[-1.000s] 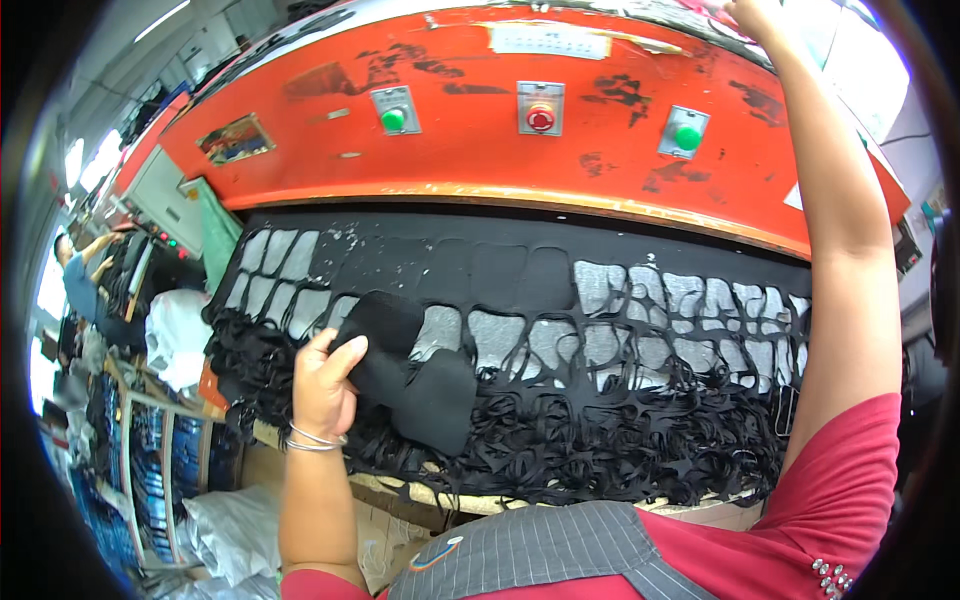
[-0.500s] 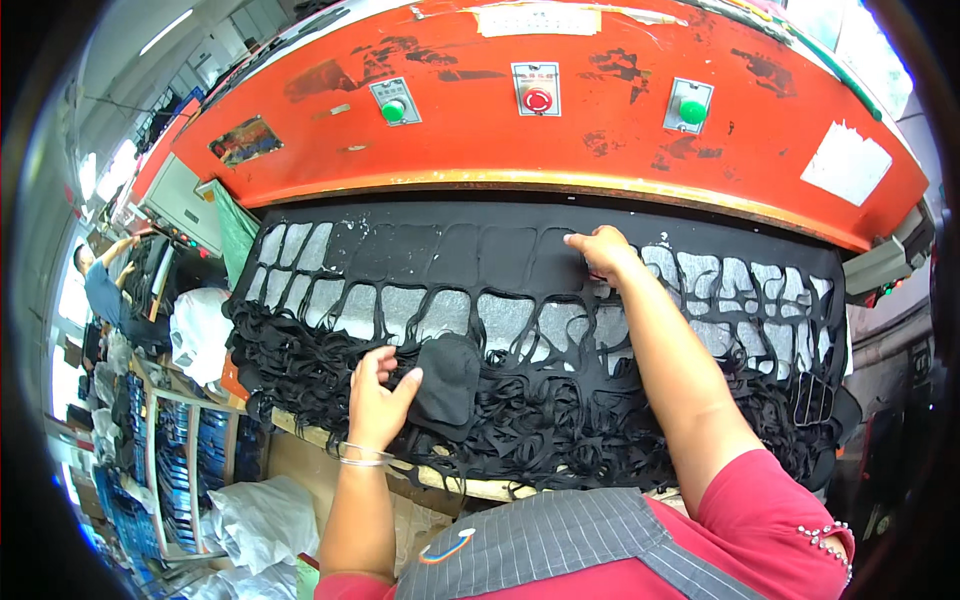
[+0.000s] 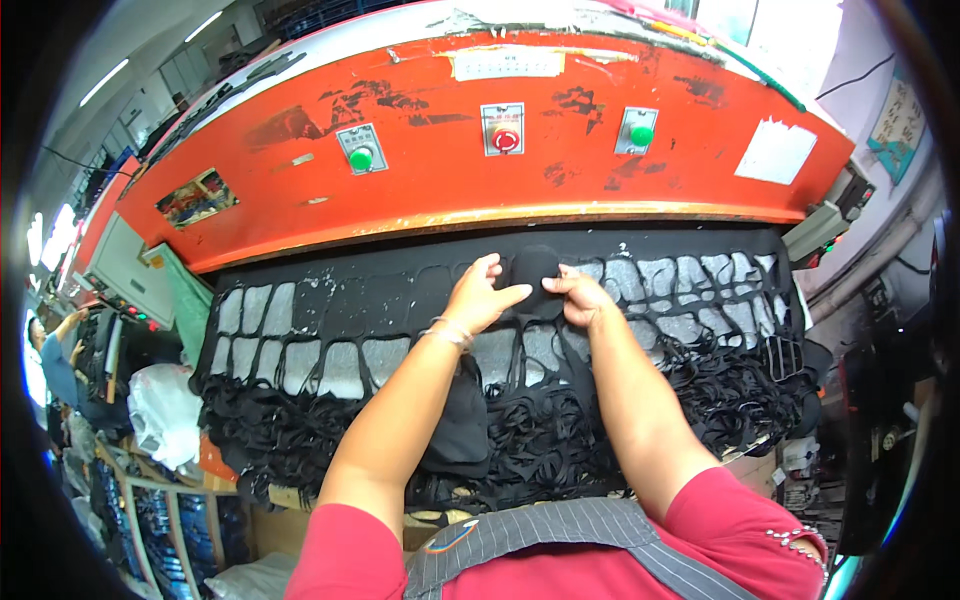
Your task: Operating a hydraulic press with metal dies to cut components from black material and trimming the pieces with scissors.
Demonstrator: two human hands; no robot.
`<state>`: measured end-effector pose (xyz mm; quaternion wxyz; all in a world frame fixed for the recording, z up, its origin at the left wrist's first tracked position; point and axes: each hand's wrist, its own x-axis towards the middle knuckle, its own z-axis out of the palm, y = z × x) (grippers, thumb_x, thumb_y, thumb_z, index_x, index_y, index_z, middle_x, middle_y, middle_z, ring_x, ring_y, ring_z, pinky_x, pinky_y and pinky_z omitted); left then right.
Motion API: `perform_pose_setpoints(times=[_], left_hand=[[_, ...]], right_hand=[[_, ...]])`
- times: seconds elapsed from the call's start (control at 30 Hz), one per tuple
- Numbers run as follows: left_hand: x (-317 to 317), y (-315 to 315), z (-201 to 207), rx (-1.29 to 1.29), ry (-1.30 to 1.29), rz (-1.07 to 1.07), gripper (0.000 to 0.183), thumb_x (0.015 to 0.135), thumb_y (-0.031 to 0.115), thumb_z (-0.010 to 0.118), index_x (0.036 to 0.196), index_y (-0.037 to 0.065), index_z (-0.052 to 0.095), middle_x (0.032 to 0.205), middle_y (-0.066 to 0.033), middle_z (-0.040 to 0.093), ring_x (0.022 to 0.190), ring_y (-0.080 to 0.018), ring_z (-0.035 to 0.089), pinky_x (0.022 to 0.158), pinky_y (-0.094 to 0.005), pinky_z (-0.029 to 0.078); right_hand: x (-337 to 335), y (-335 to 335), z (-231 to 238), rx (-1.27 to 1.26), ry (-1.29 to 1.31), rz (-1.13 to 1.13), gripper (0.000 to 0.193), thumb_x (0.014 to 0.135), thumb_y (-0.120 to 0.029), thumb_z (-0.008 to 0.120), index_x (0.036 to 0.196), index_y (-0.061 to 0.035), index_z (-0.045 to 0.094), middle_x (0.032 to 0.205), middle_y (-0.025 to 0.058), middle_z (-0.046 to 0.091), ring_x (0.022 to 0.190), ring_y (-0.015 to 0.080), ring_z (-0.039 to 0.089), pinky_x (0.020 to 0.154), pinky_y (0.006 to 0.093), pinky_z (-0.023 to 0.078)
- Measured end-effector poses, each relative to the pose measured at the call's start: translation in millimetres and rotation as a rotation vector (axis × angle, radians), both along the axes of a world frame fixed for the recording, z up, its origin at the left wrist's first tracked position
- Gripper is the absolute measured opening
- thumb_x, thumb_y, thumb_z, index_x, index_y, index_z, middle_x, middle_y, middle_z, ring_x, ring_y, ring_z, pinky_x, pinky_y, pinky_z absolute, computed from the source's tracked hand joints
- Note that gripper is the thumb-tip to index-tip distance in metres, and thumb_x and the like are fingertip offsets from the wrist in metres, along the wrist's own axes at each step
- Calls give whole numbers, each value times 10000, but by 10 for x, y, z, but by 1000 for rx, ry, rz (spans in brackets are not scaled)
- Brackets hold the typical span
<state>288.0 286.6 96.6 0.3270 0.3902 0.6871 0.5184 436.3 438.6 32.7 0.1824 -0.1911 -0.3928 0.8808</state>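
The head view shows a black die-cut fabric piece (image 3: 534, 272) being lifted from a black fabric sheet (image 3: 400, 290) that is spread over the bed of an orange cutting press (image 3: 420, 190). The piece is seen as a small, matt black, rounded shape with a domed upper edge, and it lies at the far middle of the sheet, just below the press's orange front. Its long axis is judged to run roughly away from the person, with the rounded end pointed toward the press, though the lower end is hidden by fingers. The left hand (image 3: 480, 295) is laid at the piece's left edge with the fingers narrowly spread and the thumb stretched toward it; the right hand (image 3: 582, 297) is pinched on its right edge with curled fingers. Half a second earlier, the left hand was held low on the tangled black offcut strips (image 3: 560, 450) near the front edge, beside a dark piece, and only the right hand was reached up to the far part of the sheet; both hands are now brought together there.
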Motion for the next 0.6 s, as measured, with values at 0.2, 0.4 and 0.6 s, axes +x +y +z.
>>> perform_pose_setpoints(times=[0.2, 0.4, 0.6], left_hand=[[-109, 466, -557, 116, 520, -13, 572, 767, 363, 738, 1128, -61, 606, 1135, -203, 629, 1119, -309, 578, 1040, -433, 369], [-187, 83, -356, 305, 454, -89, 249, 784, 228, 717, 890, 14, 649, 944, -153, 673, 938, -334, 628, 898, -389, 466], [-337, -287, -526, 531, 669, -629, 179, 679, 96, 756, 819, 77, 646, 887, -74, 660, 965, -262, 630, 925, -385, 467]], right_hand=[[-145, -83, -202, -82, 111, -73, 377, 836, -114, 692, 1182, -12, 585, 1141, 81, 638, 1076, 220, 586, 970, 344, 446], [-215, 62, -212, -113, 4, -342, 192, 959, -205, 560, 943, -14, 578, 626, -24, 430, 546, 99, 376, 527, 229, 344], [-424, -119, -47, -97, -221, -315, 164, 961, -207, 550, 903, -53, 542, 639, -8, 476, 514, 109, 417, 487, 250, 388]])
